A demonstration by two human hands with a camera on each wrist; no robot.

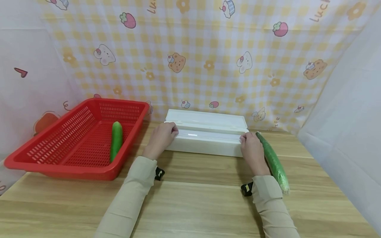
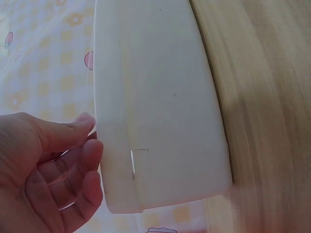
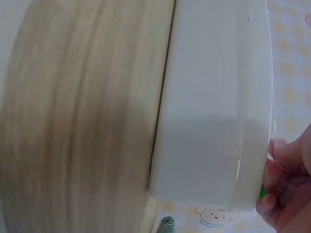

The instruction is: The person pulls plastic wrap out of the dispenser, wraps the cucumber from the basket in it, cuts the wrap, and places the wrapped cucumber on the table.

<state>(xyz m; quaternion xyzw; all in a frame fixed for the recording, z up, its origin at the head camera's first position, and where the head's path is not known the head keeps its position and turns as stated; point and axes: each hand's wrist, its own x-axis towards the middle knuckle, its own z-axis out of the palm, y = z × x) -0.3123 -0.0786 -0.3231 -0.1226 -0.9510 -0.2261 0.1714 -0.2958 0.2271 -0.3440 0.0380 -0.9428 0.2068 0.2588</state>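
Observation:
A long white cling film box (image 1: 203,147) stands at the back of the table, its lid (image 1: 205,117) raised. Clear cling film (image 1: 208,135) shows along the opening. My left hand (image 1: 162,137) is at the box's left end, thumb and fingertips pinching the film's edge. At the right end my right hand (image 1: 252,148) pinches the other corner of the film. In both wrist views the fingertips lie against the box's upper edge, and the film itself is hard to see. Just right of my right hand lies a cucumber wrapped in film (image 1: 274,162).
A red perforated basket (image 1: 80,170) stands on the left, with an unwrapped cucumber (image 1: 116,142) in it. The wooden table (image 1: 196,208) runs up to a patterned cloth (image 1: 205,79) close behind the box. A white cloth hangs along each side.

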